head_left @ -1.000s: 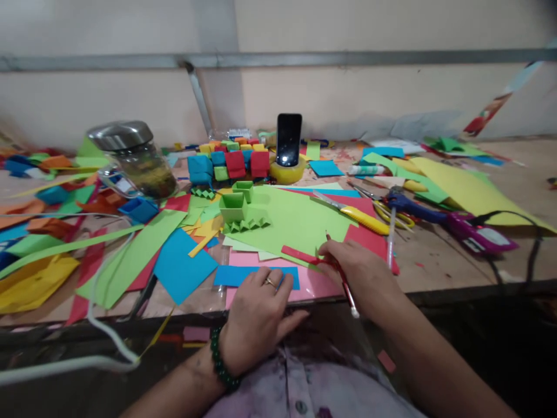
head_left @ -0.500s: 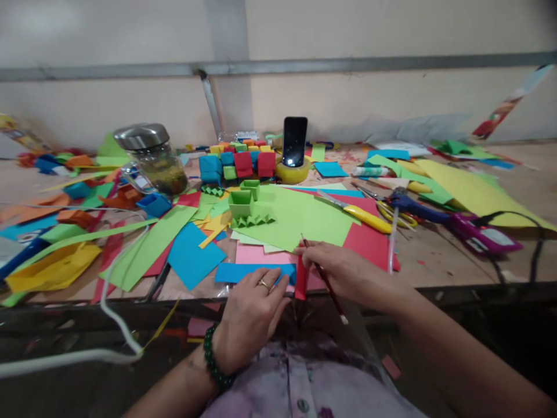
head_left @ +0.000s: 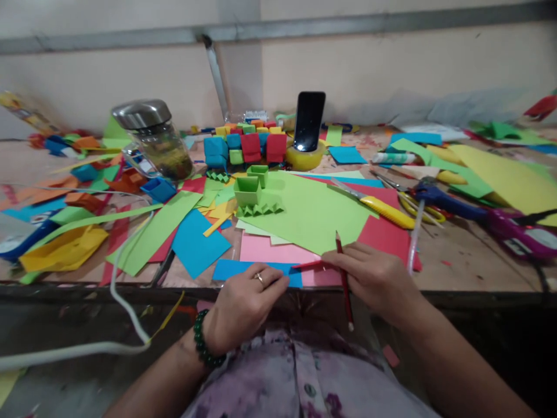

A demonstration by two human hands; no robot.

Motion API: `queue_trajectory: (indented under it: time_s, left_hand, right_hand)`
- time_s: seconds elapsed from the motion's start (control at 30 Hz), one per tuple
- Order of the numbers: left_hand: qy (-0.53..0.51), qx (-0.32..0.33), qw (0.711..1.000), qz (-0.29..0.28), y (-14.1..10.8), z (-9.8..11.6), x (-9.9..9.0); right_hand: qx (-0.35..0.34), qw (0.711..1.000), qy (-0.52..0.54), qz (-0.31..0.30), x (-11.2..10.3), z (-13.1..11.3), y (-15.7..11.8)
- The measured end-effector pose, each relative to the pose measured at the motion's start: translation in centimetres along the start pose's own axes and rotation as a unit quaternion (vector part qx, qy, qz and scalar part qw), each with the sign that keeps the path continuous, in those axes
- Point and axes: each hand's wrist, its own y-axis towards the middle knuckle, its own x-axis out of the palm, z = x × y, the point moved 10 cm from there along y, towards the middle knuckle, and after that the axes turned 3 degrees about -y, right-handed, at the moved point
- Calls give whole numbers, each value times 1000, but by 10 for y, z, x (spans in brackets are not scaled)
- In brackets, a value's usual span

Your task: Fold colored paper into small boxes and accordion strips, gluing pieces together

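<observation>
My left hand [head_left: 248, 299], with a ring and a green bead bracelet, lies fairly flat on a blue paper strip [head_left: 226, 270] at the table's front edge. To its right, my right hand [head_left: 376, 276] is closed around a dark red pencil [head_left: 344, 284], tip upward. A narrow red paper strip [head_left: 308, 265] reaches from those same fingers across the blue strip's right end. Pink paper [head_left: 261, 248] lies beneath, and a big light-green sheet [head_left: 313, 209] spreads just beyond. On that sheet stand small green folded paper boxes [head_left: 247, 190] and a zigzag-folded green strip [head_left: 261, 209].
A yellow box cutter [head_left: 387, 212], scissors [head_left: 420, 209] and a purple-and-blue glue gun [head_left: 491, 220] lie at right. A phone [head_left: 309, 122] leans on a yellow tape roll [head_left: 306, 158]. Left are a lidded glass jar [head_left: 163, 154], paper scraps and a white cable [head_left: 115, 290].
My right hand has shifted right with the pencil and red strip. The strip has turned from pointing toward me to lying crosswise. My left hand stays on the blue strip; the view has shifted slightly.
</observation>
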Motion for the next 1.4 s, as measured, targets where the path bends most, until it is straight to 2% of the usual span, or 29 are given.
queue_trajectory:
  time_s: [0.07,0.13,0.17,0.23,0.3,0.37,0.5,0.6,0.67,0.9,1.07,1.4]
  left_hand:
    - [1,-4,1000,6,1,-2,-3]
    - [7,-24,999,40,0,-7,-13]
    - [13,-35,997,65,-1,-9,-20]
    - [27,-48,992,115,-1,-12,-34]
    - [34,-46,988,140,1,-11,-41]
    - [44,-39,990,126,9,-8,-37]
    - [76,-27,996,45,27,1,-8]
    - [94,-48,994,-1,30,0,13]
    - [86,-67,994,-9,30,-2,19]
    - [55,-83,994,40,27,-3,12]
    - [65,-77,995,25,28,-4,15]
    - [59,-75,995,41,28,-3,13]
  right_hand:
    - [-11,998,-15,60,-14,-1,0]
    - [7,994,-45,96,-22,2,1]
    - [15,994,-60,90,-20,4,3]
    - [16,997,-67,37,-6,4,6]
    - [9,999,-48,-11,8,2,7]
    - [12,999,-34,-29,15,2,6]
    - [22,998,-41,-30,17,3,1]
    - [30,998,-45,-24,17,5,-2]
    - [30,998,-50,-6,16,5,-4]
    - [22,998,-58,12,16,6,-8]
    - [26,998,-53,3,16,8,-10]
    - [29,998,-56,2,18,9,-10]
